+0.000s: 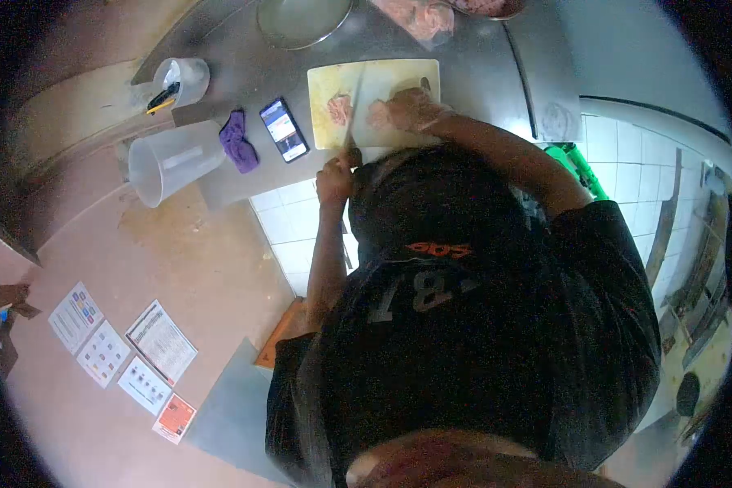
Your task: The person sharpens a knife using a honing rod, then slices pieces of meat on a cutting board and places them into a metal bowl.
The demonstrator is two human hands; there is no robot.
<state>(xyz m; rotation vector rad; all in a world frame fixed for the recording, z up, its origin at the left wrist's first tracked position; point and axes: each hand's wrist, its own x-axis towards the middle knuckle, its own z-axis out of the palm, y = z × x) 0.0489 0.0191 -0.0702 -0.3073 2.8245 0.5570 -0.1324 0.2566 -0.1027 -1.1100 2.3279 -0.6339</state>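
My left hand (pixel 333 180) is closed around the handle of a knife (pixel 355 110) at the near edge of a pale cutting board (pixel 321 81). The blade points away from me across the board. Left of the blade lies a small pile of cut raw meat (pixel 339 109). On the right half of the board, my right hand (pixel 415 108), in what looks like a clear glove, holds down a pink piece of raw meat (pixel 378 115). Its fingers are curled and partly blurred, and they hide some of the meat.
Left of the board lie a phone (pixel 284 130) with its screen lit, a purple cloth (pixel 237 141), a clear plastic jug (pixel 171 163) and a tub (pixel 189 81) holding utensils. Beyond stand a round bowl (pixel 301 20) and a bag of raw meat (pixel 419 18). Printed sheets (pixel 161 342) hang on the left.
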